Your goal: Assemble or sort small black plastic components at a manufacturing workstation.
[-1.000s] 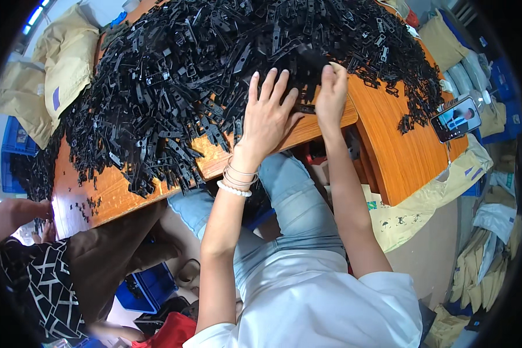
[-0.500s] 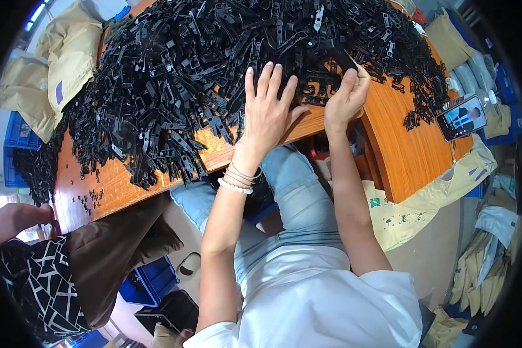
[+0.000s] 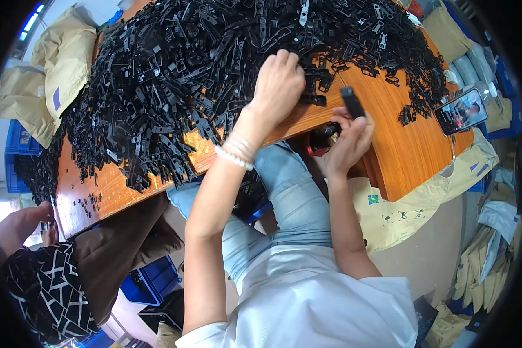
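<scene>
A large heap of small black plastic parts (image 3: 174, 75), many of them long and flat with slots, is spread over the wooden table. My left hand (image 3: 279, 84), with bracelets at the wrist, rests at the heap's near edge with its fingers curled in; whatever lies under them is hidden. Just off the table's front edge, my right hand (image 3: 349, 145) grips a black oblong piece (image 3: 352, 102) between thumb and fingers, and the piece points up and away from me. A few loose black parts lie between the two hands.
A phone (image 3: 461, 112) with a lit screen stands at the table's right side. Paper sacks (image 3: 69, 64) sit at the far left, above a blue crate (image 3: 20, 153). Another person's hand (image 3: 26, 226) is at the left table edge. A yellowish sack (image 3: 412, 214) lies below the right corner.
My left hand has gone from spread flat to curled, moving slightly right and away. My right hand has drawn back toward me, bringing the black oblong piece clear of the heap.
</scene>
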